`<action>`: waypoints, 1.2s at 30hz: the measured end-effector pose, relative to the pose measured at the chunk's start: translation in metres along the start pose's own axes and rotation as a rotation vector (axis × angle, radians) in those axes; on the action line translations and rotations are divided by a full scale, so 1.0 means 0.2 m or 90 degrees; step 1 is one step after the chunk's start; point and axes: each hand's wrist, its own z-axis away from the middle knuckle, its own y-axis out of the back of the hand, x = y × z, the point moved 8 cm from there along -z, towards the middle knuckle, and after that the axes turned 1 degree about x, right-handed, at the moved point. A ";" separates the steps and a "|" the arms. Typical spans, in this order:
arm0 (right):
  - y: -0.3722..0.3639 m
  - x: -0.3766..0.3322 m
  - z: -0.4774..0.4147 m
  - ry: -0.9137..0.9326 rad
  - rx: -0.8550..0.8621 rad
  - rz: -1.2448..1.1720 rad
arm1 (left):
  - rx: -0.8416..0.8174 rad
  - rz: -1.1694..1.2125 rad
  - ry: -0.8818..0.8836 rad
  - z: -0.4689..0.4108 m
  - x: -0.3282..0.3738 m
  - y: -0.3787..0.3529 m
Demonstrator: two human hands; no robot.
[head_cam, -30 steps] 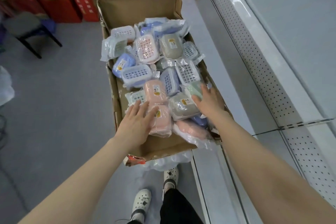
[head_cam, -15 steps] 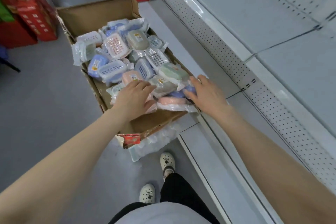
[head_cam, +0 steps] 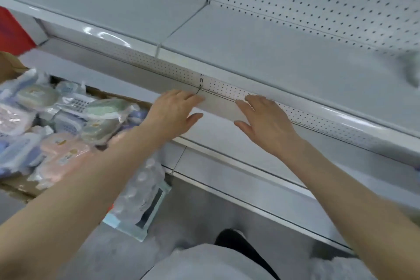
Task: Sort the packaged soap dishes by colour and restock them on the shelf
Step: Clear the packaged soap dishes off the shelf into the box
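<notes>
Both hands empty, fingers spread: L hand (head_cam: pixel 175 111) & R hand (head_cam: pixel 266 118) at the shelf (head_cam: pixel 250 52) front. Soap dishes (head_cam: pixel 68 125) lie colour-mixed in box (head_cam: pixel 13 186) at left, under my L forearm; I reckon a careless swing knocks pkgs out.

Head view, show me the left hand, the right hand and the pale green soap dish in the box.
left hand (head_cam: pixel 175 112): head view, back of the hand.
right hand (head_cam: pixel 267 121): head view, back of the hand.
pale green soap dish (head_cam: pixel 106 107): head view, middle of its wrapped top.
</notes>
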 end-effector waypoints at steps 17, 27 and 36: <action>0.60 1.71 1.20 -0.331 0.161 0.186 | 0.066 0.138 -0.322 -1.15 1.84 -0.16; 0.65 2.71 1.76 -0.623 0.023 0.113 | 0.006 0.069 -0.280 -1.77 2.57 -0.52; 0.41 3.05 1.80 -0.726 -0.084 -0.267 | -0.059 0.004 -0.227 -1.94 2.62 -0.71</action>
